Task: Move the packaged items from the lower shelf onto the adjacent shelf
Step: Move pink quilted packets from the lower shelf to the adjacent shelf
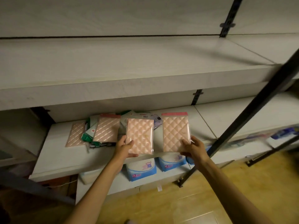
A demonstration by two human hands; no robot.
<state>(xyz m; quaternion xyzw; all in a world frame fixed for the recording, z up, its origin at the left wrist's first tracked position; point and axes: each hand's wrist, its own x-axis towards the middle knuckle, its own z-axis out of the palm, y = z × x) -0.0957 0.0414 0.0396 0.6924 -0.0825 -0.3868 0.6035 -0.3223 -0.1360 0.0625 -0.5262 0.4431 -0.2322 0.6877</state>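
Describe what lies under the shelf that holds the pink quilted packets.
Under that shelf, on a lower shelf, stand blue-and-white packs marked XL. Only their fronts show; the board above and the left hand's forearm hide whatever sits behind them.

Four pink quilted packets are showing: one in the left hand [125,147], one in the right hand [195,147], two lying beyond the left grip. Below both grips, two blue XL packs [141,169] are sitting.
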